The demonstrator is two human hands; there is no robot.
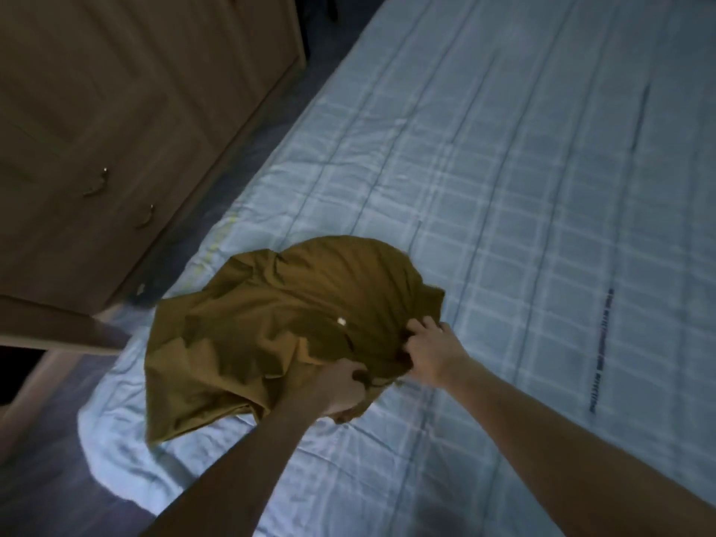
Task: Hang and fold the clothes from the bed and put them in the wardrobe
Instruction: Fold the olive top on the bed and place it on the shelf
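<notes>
A mustard-brown shirt [279, 323] with a small white button is bunched up and lifted just above the near left part of the bed [523, 188]. My left hand [341, 385] grips the shirt's near edge from below, fingers curled into the cloth. My right hand [428, 348] pinches the fabric a little to the right, close to the left hand. Part of the shirt hangs down toward the bed's left edge. The wardrobe [116, 122] stands to the left with its doors closed.
The bed carries a pale blue checked cover, wrinkled at the near corner. A narrow strip of dark floor [46, 439] runs between bed and wardrobe. A wooden edge [58, 327] juts out at the left, below the wardrobe's metal handles [97, 184].
</notes>
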